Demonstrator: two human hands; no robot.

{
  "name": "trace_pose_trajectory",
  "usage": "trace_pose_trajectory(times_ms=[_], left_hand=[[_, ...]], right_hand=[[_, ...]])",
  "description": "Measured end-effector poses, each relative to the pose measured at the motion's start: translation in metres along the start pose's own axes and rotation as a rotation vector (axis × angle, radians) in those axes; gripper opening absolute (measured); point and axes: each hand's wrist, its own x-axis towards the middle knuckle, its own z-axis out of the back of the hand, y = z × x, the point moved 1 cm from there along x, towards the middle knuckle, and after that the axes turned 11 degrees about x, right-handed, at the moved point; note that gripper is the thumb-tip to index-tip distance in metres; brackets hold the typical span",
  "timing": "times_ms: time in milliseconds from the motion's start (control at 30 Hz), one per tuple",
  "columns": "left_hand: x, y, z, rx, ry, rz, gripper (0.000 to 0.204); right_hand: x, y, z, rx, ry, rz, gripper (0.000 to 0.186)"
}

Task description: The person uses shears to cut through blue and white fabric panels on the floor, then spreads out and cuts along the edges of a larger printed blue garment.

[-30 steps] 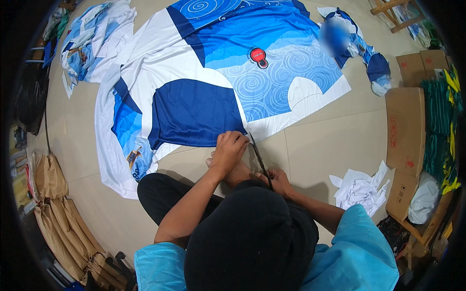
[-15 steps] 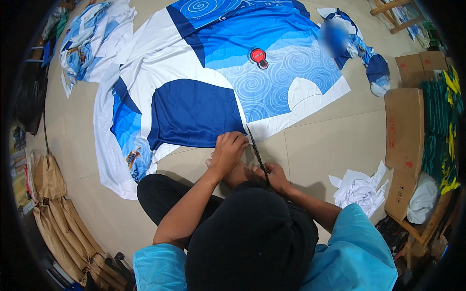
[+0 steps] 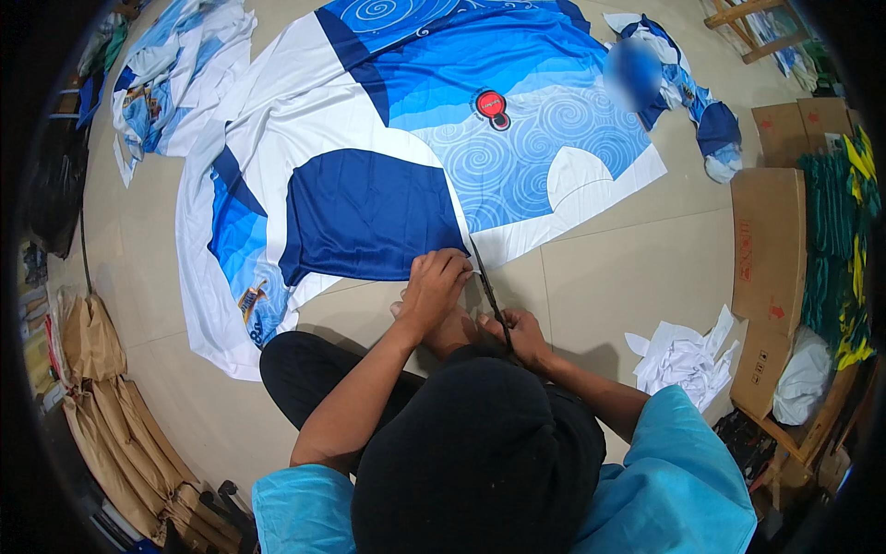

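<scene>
A large printed fabric sheet (image 3: 517, 175) in blue, navy and white lies spread on the floor in front of me. My left hand (image 3: 436, 288) pinches its near edge, at the lower right corner of a navy panel (image 3: 369, 217). In my right hand (image 3: 519, 334) is a pair of dark scissors (image 3: 489, 294), with the blades pointing away from me. The blades lie at the white margin just right of the navy panel, close beside my left fingers. How far the blades are parted I cannot tell. My bare feet show partly beneath my hands.
White fabric scraps (image 3: 685, 360) are heaped at the right, near cardboard boxes (image 3: 768, 268) and green and yellow bundles (image 3: 831, 249). Crumpled printed fabric (image 3: 175, 83) lies at the far left, more (image 3: 715, 129) at the far right. Brown wrapped rolls (image 3: 115, 415) line the left side.
The fabric's left part has shifted very slightly to the left. My hands and the scissors look nearly the same as before.
</scene>
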Motion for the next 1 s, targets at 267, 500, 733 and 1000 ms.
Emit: trace_pose_trajectory(times_ms=[267, 500, 733, 1000], left_hand=[[-0.001, 0.002, -0.002, 0.008, 0.017, 0.005, 0.014], [-0.002, 0.005, -0.004, -0.063, -0.005, 0.07, 0.017], [0.0, 0.001, 0.0, -0.034, 0.017, 0.052, 0.014], [-0.001, 0.0, -0.001, -0.009, 0.001, 0.008, 0.013]], right_hand=[[0.0, -0.004, 0.0, -0.017, -0.004, 0.005, 0.049], [-0.006, -0.001, 0.004, -0.017, 0.006, -0.008, 0.048], [-0.012, -0.001, 0.006, -0.032, -0.01, -0.038, 0.049], [-0.003, -0.014, 0.01, -0.106, -0.029, -0.061, 0.059]])
